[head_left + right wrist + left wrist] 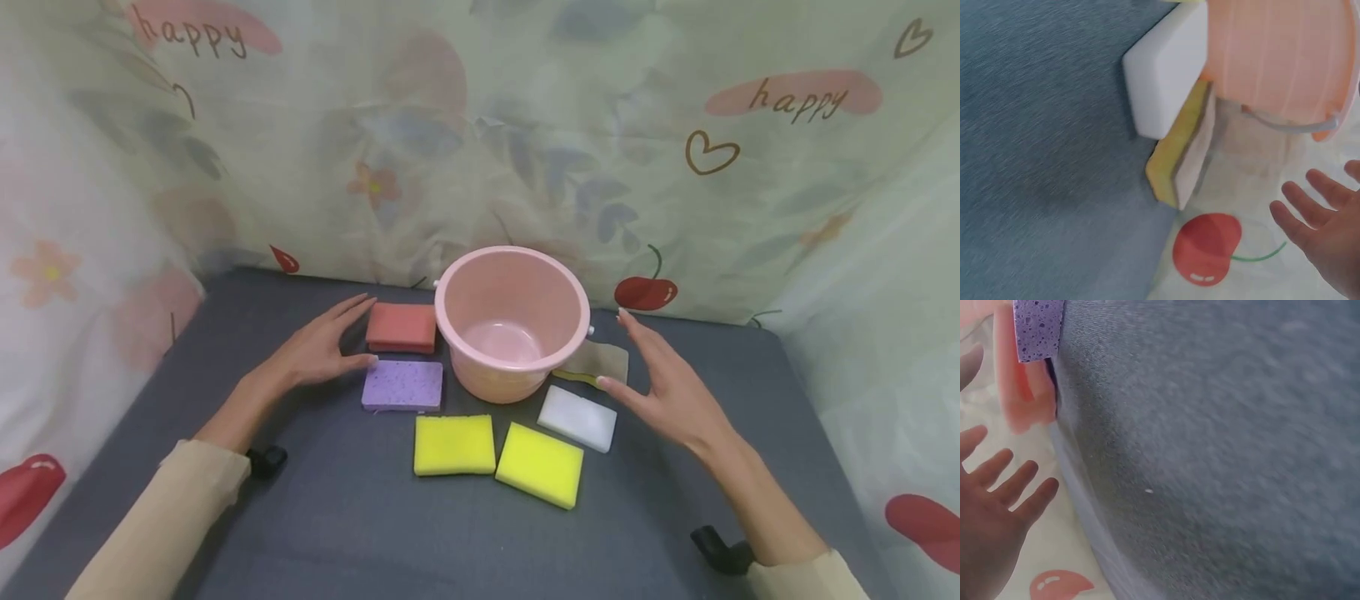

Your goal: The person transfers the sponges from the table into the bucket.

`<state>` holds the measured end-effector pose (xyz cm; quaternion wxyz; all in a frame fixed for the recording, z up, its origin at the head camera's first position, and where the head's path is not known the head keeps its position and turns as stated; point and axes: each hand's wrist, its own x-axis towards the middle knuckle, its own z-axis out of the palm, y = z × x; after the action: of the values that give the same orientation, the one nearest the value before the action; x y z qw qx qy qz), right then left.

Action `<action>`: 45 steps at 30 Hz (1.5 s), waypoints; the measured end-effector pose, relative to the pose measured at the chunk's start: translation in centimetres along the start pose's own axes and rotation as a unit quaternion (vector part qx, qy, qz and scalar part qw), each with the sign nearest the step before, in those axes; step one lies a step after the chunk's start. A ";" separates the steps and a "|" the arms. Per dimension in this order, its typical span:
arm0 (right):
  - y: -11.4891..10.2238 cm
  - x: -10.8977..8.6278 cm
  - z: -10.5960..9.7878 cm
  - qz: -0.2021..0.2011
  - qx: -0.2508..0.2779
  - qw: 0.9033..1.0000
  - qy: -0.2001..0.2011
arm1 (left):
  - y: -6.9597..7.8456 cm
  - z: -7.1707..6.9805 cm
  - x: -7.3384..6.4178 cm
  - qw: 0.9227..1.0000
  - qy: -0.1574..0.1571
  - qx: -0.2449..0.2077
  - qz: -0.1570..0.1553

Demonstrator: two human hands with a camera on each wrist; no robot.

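A pink bucket (487,379) stands upright at the back middle of the table, with sponges arranged around it. My left hand (318,346), fingers spread, hovers beside the red sponge (401,327) and the purple sponge (402,386) and holds nothing. On the other side my right hand (678,396) is spread too, close to the beige-topped sponge (606,360) and the white sponge (577,418). Two yellow sponges, a left one (454,446) and a right one (540,465), lie in front of the bucket. In the right wrist view the bucket's handle (1285,127) hangs along its side.
Dark grey cloth (360,533) covers the table. A printed curtain (525,167) rises right behind the bucket and hangs along both sides. A black strap piece (268,461) shows at the left wrist, another (722,550) at the right.
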<state>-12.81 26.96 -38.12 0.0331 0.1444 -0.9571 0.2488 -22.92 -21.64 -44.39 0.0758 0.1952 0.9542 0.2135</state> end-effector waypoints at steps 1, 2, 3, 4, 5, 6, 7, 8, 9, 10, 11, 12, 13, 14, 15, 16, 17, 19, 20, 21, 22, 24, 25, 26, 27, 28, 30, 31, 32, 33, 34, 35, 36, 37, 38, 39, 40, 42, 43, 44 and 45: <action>-0.1 0.2 0.0 0.000 0.007 1.000 0.002 | 0.1 0.0 0.2 1.000 -0.001 -0.003 -0.001; -0.3 0.4 0.1 -0.001 0.016 1.000 0.004 | 0.1 0.0 0.4 1.000 -0.002 -0.004 0.001; -0.4 0.6 0.1 -0.003 0.028 1.000 0.006 | 0.2 0.0 0.6 1.000 -0.002 -0.007 0.003; -0.4 0.9 0.1 -0.005 0.043 0.999 0.007 | 0.2 0.0 0.8 1.000 -0.003 -0.011 0.005; -0.6 1.1 0.2 -0.007 0.059 0.998 0.008 | 0.1 0.0 0.9 1.000 0.000 -0.017 0.008; -0.7 1.3 0.2 -0.007 0.075 0.997 0.007 | 0.0 0.0 1.1 1.000 0.000 -0.023 0.012; -0.8 1.5 0.2 -0.009 0.094 0.996 0.008 | -0.1 0.1 1.2 0.999 0.002 -0.030 0.016; -0.9 1.8 0.2 -0.012 0.112 0.994 0.007 | -0.2 0.1 1.4 0.999 0.004 -0.041 0.022; -1.1 2.0 0.3 -0.012 0.128 0.992 0.005 | -0.2 0.2 1.5 0.998 0.004 -0.052 0.026; -1.1 2.2 0.3 -0.013 0.143 0.990 0.003 | -0.2 0.2 1.6 0.998 0.004 -0.061 0.030; -1.2 2.3 0.3 -0.014 0.155 0.988 0.002 | -0.3 0.3 1.7 0.997 0.004 -0.069 0.031; -1.3 2.5 0.4 -0.012 0.168 0.986 0.000 | -0.3 0.4 1.8 0.997 0.001 -0.075 0.031; -1.3 2.6 0.4 -0.011 0.179 0.984 -0.002 | -0.3 0.5 2.0 0.996 -0.001 -0.082 0.028; -1.3 2.7 0.5 -0.007 0.189 0.982 -0.004 | -0.3 0.6 2.2 0.996 -0.003 -0.086 0.027; -1.3 2.8 0.5 -0.001 0.197 0.980 -0.007 | -0.2 0.7 2.3 0.996 -0.002 -0.087 0.023; -1.2 2.8 0.6 0.002 0.207 0.978 -0.010 | -0.2 0.7 2.5 0.996 -0.001 -0.088 0.019; -1.2 2.9 0.7 0.007 0.217 0.976 -0.013 | -0.1 0.7 2.6 0.996 0.000 -0.088 0.017; -1.3 3.0 0.8 0.015 0.235 0.972 -0.019 | 0.0 0.8 3.0 0.996 0.003 -0.090 0.016; -1.3 3.0 0.8 0.017 0.244 0.969 -0.022 | 0.1 0.9 3.2 0.996 0.005 -0.090 0.018; -1.3 3.1 0.9 0.019 0.253 0.967 -0.025 | 0.1 0.9 3.3 0.996 0.005 -0.090 0.018; -1.4 3.2 0.9 0.021 0.261 0.965 -0.027 | 0.1 0.9 3.4 0.996 0.005 -0.090 0.021; -1.5 3.3 1.0 0.023 0.279 0.960 -0.028 | 0.2 1.0 3.7 0.995 0.005 -0.093 0.024; -1.6 3.4 1.1 0.024 0.287 0.957 -0.027 | 0.2 1.1 3.9 0.995 0.005 -0.094 0.023; -1.7 3.5 1.2 0.025 0.293 0.955 -0.025 | 0.2 1.1 4.0 0.995 0.003 -0.095 0.023; -1.8 3.6 1.3 0.027 0.302 0.953 -0.022 | 0.3 1.1 4.0 0.995 0.002 -0.096 0.023; -1.8 3.6 1.4 0.028 0.311 0.950 -0.019 | 0.3 1.2 4.1 0.995 0.001 -0.097 0.023; -1.9 3.7 1.7 0.029 0.329 0.944 -0.007 | 0.4 1.2 4.3 0.995 0.000 -0.099 0.021; -2.0 3.8 1.9 0.031 0.335 0.942 0.000 | 0.4 1.3 4.3 0.995 0.001 -0.100 0.019; -2.1 3.8 2.1 0.035 0.343 0.939 0.008 | 0.4 1.3 4.3 0.995 0.002 -0.101 0.020; -2.1 3.8 2.2 0.039 0.352 0.935 0.015 | 0.4 1.3 4.4 0.995 0.004 -0.100 0.022; -2.2 3.7 2.3 0.042 0.356 0.933 0.023 | 0.4 1.4 4.4 0.995 0.007 -0.102 0.023; -2.3 3.7 2.5 0.047 0.358 0.932 0.030 | 0.4 1.4 4.4 0.994 0.010 -0.102 0.024; -2.4 3.7 2.6 0.053 0.358 0.932 0.035 | 0.4 1.4 4.4 0.994 0.012 -0.103 0.026; -2.5 3.7 2.6 0.060 0.359 0.931 0.040 | 0.3 1.4 4.4 0.994 0.015 -0.105 0.027; -2.6 3.6 2.6 0.065 0.359 0.930 0.043 | 0.3 1.4 4.4 0.994 0.017 -0.106 0.029; -2.7 3.6 2.6 0.069 0.359 0.930 0.045 | 0.3 1.4 4.4 0.994 0.020 -0.107 0.031; -2.8 3.7 2.6 0.072 0.356 0.931 0.045 | 0.3 1.3 4.4 0.993 0.023 -0.109 0.029; -2.9 3.7 2.6 0.079 0.356 0.930 0.046 | 0.3 1.1 4.4 0.993 0.030 -0.108 0.029; -2.9 3.7 2.6 0.082 0.355 0.930 0.046 | 0.3 1.0 4.3 0.993 0.033 -0.107 0.029; -3.0 3.8 2.6 0.085 0.355 0.930 0.047 | 0.3 0.9 4.3 0.993 0.036 -0.107 0.029; -3.0 3.8 2.6 0.087 0.355 0.930 0.047 | 0.4 0.8 4.2 0.993 0.037 -0.107 0.026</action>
<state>-15.58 22.22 -38.44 0.0031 0.0509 -0.8125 0.5807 -26.45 -19.36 -45.19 0.0550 0.2029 0.9227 0.3232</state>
